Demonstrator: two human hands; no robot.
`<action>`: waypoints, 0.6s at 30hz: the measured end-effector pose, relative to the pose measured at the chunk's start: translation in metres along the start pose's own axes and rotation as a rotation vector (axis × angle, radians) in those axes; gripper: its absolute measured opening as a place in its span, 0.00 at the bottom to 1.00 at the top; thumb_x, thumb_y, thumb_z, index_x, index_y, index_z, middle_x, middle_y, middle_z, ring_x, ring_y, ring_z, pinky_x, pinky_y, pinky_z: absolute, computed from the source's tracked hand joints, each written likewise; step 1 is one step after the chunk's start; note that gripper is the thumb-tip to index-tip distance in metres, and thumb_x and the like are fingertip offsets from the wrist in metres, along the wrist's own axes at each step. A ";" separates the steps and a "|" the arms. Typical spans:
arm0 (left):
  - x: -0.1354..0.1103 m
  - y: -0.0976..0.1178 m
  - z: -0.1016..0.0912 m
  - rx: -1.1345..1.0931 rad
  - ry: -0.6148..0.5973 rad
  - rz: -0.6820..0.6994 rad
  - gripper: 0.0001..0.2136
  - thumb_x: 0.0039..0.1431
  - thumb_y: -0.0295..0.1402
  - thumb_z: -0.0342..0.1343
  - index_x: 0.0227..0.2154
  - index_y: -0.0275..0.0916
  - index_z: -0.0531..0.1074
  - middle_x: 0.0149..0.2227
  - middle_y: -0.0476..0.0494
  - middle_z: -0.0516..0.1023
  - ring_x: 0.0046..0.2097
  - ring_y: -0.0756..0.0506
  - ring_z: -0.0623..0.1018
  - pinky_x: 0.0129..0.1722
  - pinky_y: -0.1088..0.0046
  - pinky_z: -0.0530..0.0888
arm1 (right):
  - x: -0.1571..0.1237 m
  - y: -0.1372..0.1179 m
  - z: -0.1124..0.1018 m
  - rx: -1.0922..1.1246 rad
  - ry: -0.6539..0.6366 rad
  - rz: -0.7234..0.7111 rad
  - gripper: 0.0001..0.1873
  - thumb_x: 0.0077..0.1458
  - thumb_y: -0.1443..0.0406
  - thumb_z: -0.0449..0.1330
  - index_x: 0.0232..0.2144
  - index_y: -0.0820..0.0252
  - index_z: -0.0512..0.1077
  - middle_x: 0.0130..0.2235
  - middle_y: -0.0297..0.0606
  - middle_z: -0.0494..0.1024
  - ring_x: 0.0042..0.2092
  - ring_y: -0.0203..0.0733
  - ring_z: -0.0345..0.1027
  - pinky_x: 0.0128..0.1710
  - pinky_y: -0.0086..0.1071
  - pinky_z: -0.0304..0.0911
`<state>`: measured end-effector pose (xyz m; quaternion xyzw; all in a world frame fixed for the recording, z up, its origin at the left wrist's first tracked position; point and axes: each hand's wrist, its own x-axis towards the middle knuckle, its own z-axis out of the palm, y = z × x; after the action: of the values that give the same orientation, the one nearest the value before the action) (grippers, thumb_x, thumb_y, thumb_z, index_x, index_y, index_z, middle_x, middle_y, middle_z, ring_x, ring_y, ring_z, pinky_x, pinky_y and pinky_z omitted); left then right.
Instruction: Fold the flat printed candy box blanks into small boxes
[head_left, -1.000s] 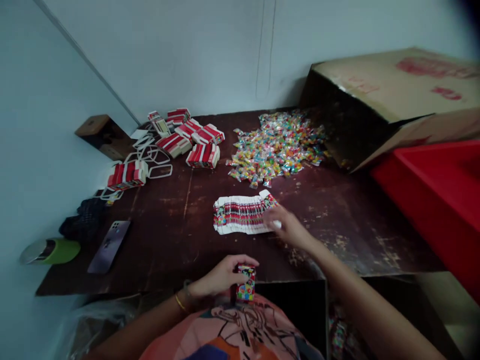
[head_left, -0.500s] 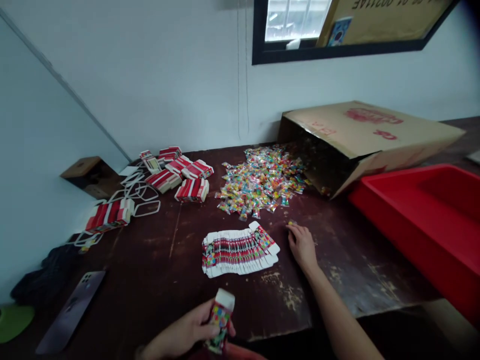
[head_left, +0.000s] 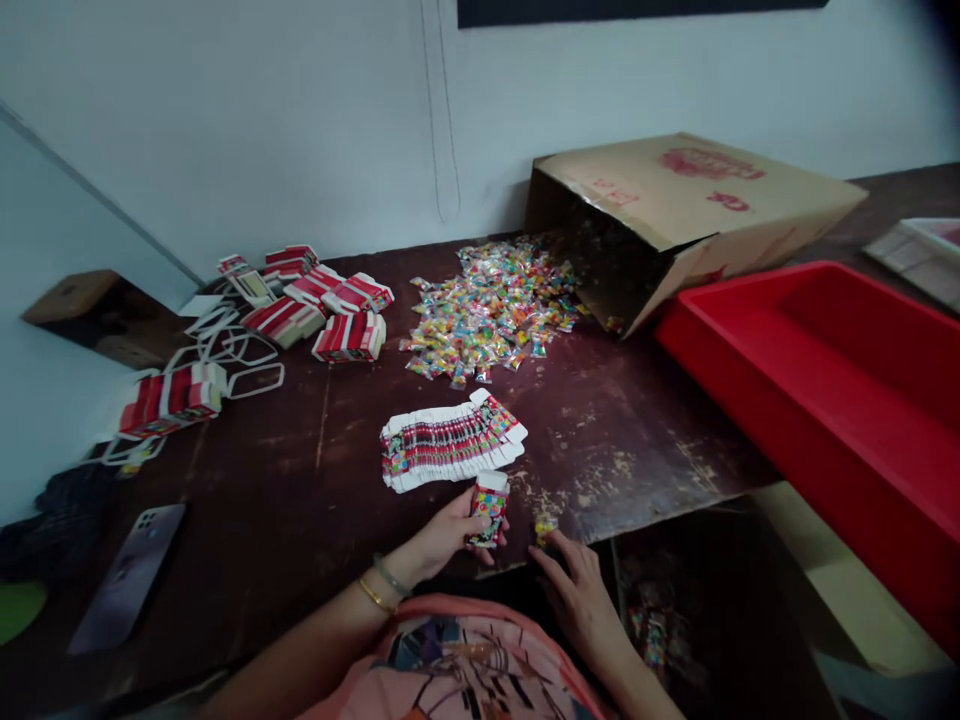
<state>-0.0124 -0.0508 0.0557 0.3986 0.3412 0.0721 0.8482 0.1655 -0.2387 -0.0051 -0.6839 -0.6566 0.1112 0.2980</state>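
Observation:
My left hand (head_left: pixel 455 530) is closed around a small printed carton (head_left: pixel 489 508), red with coloured dots, held upright with its white top flap raised. At the table's front edge, my right hand (head_left: pixel 571 572) has a small clear packet of yellow candy (head_left: pixel 545 527) at its fingertips. Part of that grip is hidden behind the fingers. Just beyond the left hand lies a fanned row of flat printed cartons (head_left: pixel 450 440). Farther back is a heap of small candy packets (head_left: pixel 491 310) in clear wrappers.
A cardboard box (head_left: pixel 697 190) lies on its side behind the heap. To the right stands a red tray (head_left: pixel 810 400). Bundled cartons (head_left: pixel 349 338) and white bands (head_left: pixel 255 380) lie at left, with a phone (head_left: pixel 129 578) nearer me.
My right hand has come back toward me with the candy packet, close to my left hand. The carton in my left hand has moved up and right over the table edge. The camera view has tilted down.

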 end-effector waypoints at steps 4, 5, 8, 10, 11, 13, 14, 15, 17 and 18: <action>-0.009 -0.001 0.002 0.031 0.078 -0.021 0.22 0.54 0.44 0.59 0.47 0.37 0.67 0.36 0.42 0.76 0.36 0.45 0.77 0.25 0.74 0.74 | 0.021 -0.016 -0.014 0.315 0.017 0.076 0.15 0.62 0.69 0.52 0.48 0.51 0.70 0.44 0.41 0.76 0.44 0.45 0.70 0.45 0.40 0.68; -0.010 -0.003 0.004 0.033 0.101 -0.024 0.24 0.55 0.49 0.56 0.47 0.35 0.68 0.35 0.41 0.76 0.35 0.45 0.77 0.25 0.73 0.74 | 0.032 -0.023 -0.019 0.402 0.028 0.135 0.13 0.62 0.68 0.53 0.47 0.52 0.70 0.42 0.40 0.77 0.43 0.44 0.71 0.44 0.37 0.68; -0.014 -0.007 0.010 0.064 0.166 -0.023 0.32 0.57 0.59 0.44 0.45 0.32 0.71 0.34 0.39 0.77 0.33 0.44 0.76 0.23 0.71 0.74 | 0.073 -0.041 -0.035 0.573 0.064 0.267 0.08 0.61 0.63 0.56 0.42 0.56 0.69 0.38 0.38 0.77 0.38 0.41 0.72 0.39 0.31 0.68; -0.016 -0.009 0.013 0.119 0.202 -0.008 0.33 0.56 0.60 0.43 0.42 0.31 0.72 0.32 0.40 0.77 0.32 0.45 0.76 0.22 0.72 0.73 | 0.101 -0.046 -0.041 0.599 0.075 0.268 0.07 0.59 0.61 0.57 0.39 0.57 0.68 0.35 0.36 0.76 0.36 0.39 0.71 0.37 0.29 0.67; -0.017 -0.009 0.015 0.142 0.214 0.006 0.33 0.56 0.60 0.44 0.42 0.31 0.73 0.32 0.40 0.77 0.31 0.45 0.76 0.22 0.72 0.72 | 0.113 -0.046 -0.042 0.599 0.077 0.257 0.06 0.59 0.61 0.58 0.37 0.57 0.68 0.34 0.35 0.76 0.36 0.39 0.71 0.37 0.29 0.66; -0.020 -0.008 0.016 0.163 0.225 0.023 0.33 0.55 0.60 0.45 0.43 0.31 0.72 0.30 0.41 0.77 0.31 0.45 0.76 0.22 0.73 0.72 | 0.130 -0.045 -0.041 0.600 0.074 0.236 0.07 0.58 0.61 0.58 0.36 0.57 0.67 0.33 0.34 0.75 0.35 0.39 0.70 0.36 0.29 0.65; -0.021 -0.007 0.016 0.165 0.225 0.028 0.33 0.55 0.60 0.45 0.44 0.32 0.72 0.30 0.41 0.77 0.31 0.45 0.76 0.22 0.73 0.72 | 0.134 -0.044 -0.039 0.604 0.082 0.234 0.07 0.58 0.61 0.59 0.36 0.57 0.68 0.33 0.34 0.75 0.34 0.38 0.69 0.35 0.29 0.65; -0.022 -0.006 0.016 0.164 0.219 0.033 0.33 0.55 0.60 0.45 0.44 0.32 0.72 0.30 0.41 0.76 0.31 0.45 0.76 0.22 0.73 0.72 | 0.136 -0.044 -0.036 0.604 0.101 0.239 0.07 0.58 0.60 0.59 0.37 0.57 0.68 0.33 0.34 0.75 0.34 0.38 0.69 0.35 0.29 0.65; -0.024 -0.003 0.016 0.163 0.202 0.037 0.33 0.55 0.60 0.46 0.44 0.31 0.71 0.29 0.42 0.76 0.30 0.45 0.76 0.22 0.73 0.72 | 0.134 -0.046 -0.029 0.591 0.152 0.253 0.08 0.58 0.60 0.58 0.37 0.57 0.69 0.33 0.35 0.75 0.34 0.39 0.68 0.35 0.30 0.65; -0.024 -0.003 0.016 0.158 0.193 0.038 0.33 0.55 0.60 0.45 0.44 0.31 0.71 0.29 0.42 0.76 0.30 0.45 0.76 0.22 0.73 0.73 | 0.132 -0.048 -0.026 0.571 0.158 0.235 0.07 0.59 0.60 0.58 0.36 0.57 0.70 0.33 0.35 0.76 0.35 0.40 0.68 0.36 0.32 0.65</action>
<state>-0.0211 -0.0718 0.0734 0.4618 0.4181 0.0991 0.7759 0.1548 -0.1196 0.0735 -0.6502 -0.4902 0.2714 0.5131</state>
